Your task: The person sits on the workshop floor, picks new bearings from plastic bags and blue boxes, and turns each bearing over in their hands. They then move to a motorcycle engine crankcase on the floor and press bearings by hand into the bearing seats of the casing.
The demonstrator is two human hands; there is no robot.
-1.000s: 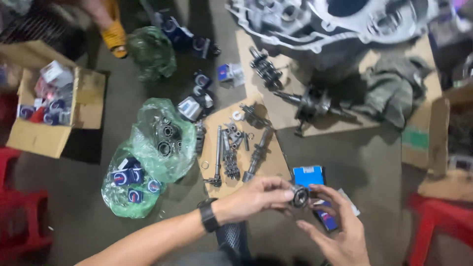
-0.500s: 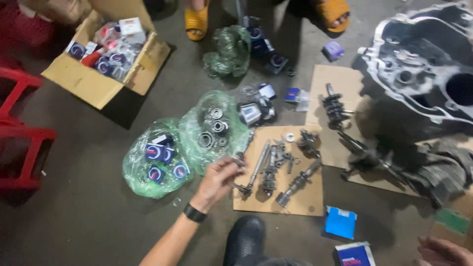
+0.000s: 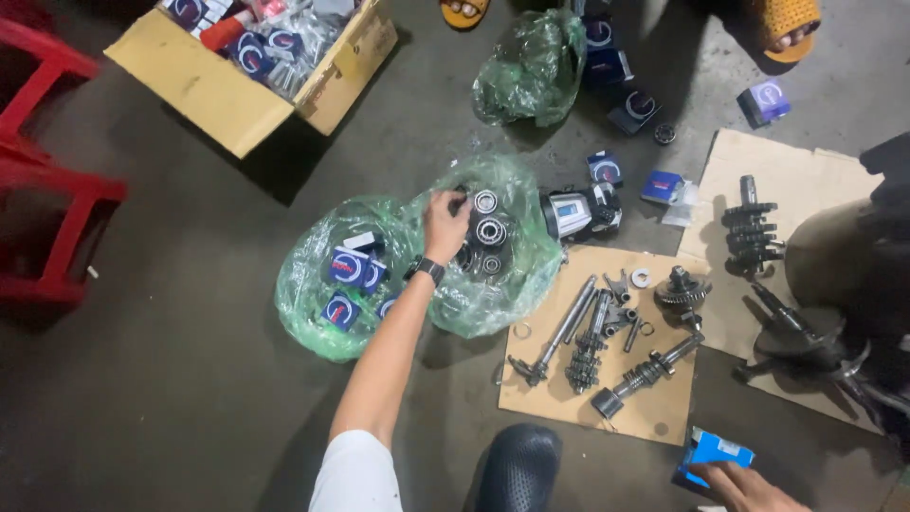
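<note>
Left hand (image 3: 444, 226) on bearings (image 3: 488, 232), green bag (image 3: 493, 294)

A repair workshop: gear shafts (image 3: 588, 341) lie on cardboard (image 3: 664, 408) on a stained concrete floor (image 3: 171, 398), bearings (image 3: 488, 232) bagged beside it.

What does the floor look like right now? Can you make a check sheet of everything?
Surface: grey concrete floor, cardboard sheet under parts.
Job's things: loose bearings lying on a green plastic bag.
Clutter: gear shafts, small blue boxes, open carton, second green bag.
Grips: left hand reaching into the bearings; right hand touching a blue box.
Cables: nothing seen.
Surroundings: red stool, another person's sandalled feet.
</note>
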